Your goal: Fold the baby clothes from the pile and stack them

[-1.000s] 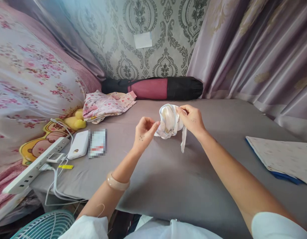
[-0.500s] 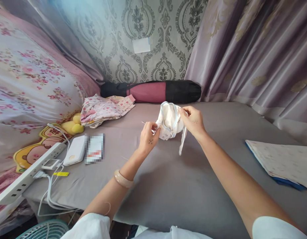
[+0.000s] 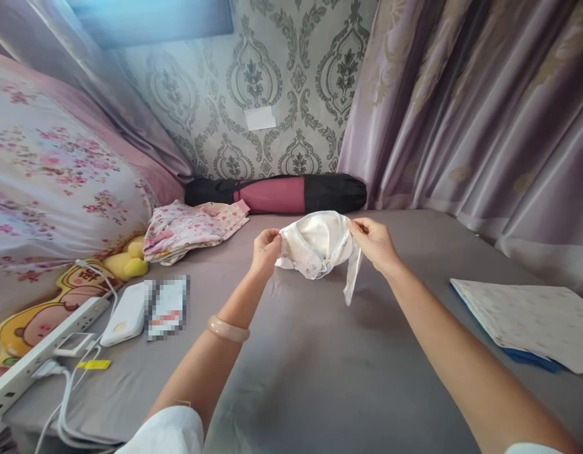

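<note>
I see the grey mattress (image 3: 319, 366) filling most of the view, with wide bare room from the centre down to 6 o'clock and out toward 4 o'clock. The curtain (image 3: 461, 113) closes the side from 1 to 3 o'clock, and the floral bedding (image 3: 50, 164) banks up from 9 to 10 o'clock. At 12 o'clock the far edge is shut off by a rolled black and pink mat bag (image 3: 277, 192) lying along the wall. A folded pale cloth (image 3: 522, 312) lies at 4 o'clock, well apart from my hands. A pink patterned garment (image 3: 191, 227) lies crumpled at 10 o'clock, near the bag. A power strip (image 3: 31, 362) and a white power bank (image 3: 123, 313) crowd the edge at 8 o'clock. The small white garment (image 3: 314, 246) is just above the centre of the view, lifted off the sheet and stretched between both hands, a strap dangling from its right side. My left hand (image 3: 265, 249) is pinched closed on its left edge, forearm rising from 7 o'clock with a bangle (image 3: 227, 329) at the wrist. My right hand (image 3: 374, 243) pinches the right edge, forearm coming in from 5 o'clock.
</note>
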### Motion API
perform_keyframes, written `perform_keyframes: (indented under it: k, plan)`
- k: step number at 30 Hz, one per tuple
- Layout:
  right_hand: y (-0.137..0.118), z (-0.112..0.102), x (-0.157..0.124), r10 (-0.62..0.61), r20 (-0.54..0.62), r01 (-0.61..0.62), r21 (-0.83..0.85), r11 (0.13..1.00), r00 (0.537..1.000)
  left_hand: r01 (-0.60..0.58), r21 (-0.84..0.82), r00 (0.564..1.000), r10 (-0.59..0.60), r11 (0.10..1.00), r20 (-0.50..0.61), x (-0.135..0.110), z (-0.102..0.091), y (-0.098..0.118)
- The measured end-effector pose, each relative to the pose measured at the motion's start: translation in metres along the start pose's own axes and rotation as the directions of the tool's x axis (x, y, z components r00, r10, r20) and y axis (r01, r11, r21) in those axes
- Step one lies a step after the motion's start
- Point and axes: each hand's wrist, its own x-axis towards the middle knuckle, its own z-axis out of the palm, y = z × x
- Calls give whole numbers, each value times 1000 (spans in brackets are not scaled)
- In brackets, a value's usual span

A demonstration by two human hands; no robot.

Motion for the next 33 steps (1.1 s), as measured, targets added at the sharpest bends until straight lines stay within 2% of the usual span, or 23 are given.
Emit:
perform_keyframes:
  k: [2,6,11,14,17,20,23,27,28,30,32,33]
  plan:
    - [-3,-10,2,-3,7,3,11,1000,1000,-5,-35,1000,5,999,18,3,1,9]
    - [-15,-28,2,-9,43,9,11,1000,999,-188,20,978,185,982,96,3,-4,32]
    - [-35,-52,-1,-50,156,54,-21,998,986,-411,146,880,350,900,322,-6,-17,68]
    - [-51,-65,-4,-95,262,111,-47,993,960,-544,236,813,436,805,385,-11,-22,88]
    - [-74,-77,-8,-126,320,172,-120,978,939,-591,287,787,460,754,412,-21,-26,108]
    - [-104,-91,-11,-137,328,208,-192,959,935,-562,252,799,439,788,411,-36,-31,137]
    - [-135,-109,-9,-162,332,236,-198,951,929,-486,230,839,376,843,395,-52,-36,175]
    - [-162,-124,-1,-200,281,262,-204,943,938,-437,223,871,349,872,345,-55,-41,215]
    - [-164,-124,0,-194,304,267,-222,938,933,-411,248,880,310,877,360,-52,-41,220]
    - [-165,-121,1,-172,389,289,-264,920,905,-328,358,881,147,874,449,-43,-43,221]
    - [-161,-116,0,-188,440,328,-268,906,878,-262,457,845,-27,850,534,-35,-45,215]
    - [-158,-113,0,-217,431,348,-253,903,876,-249,453,832,-51,856,552,-32,-45,210]
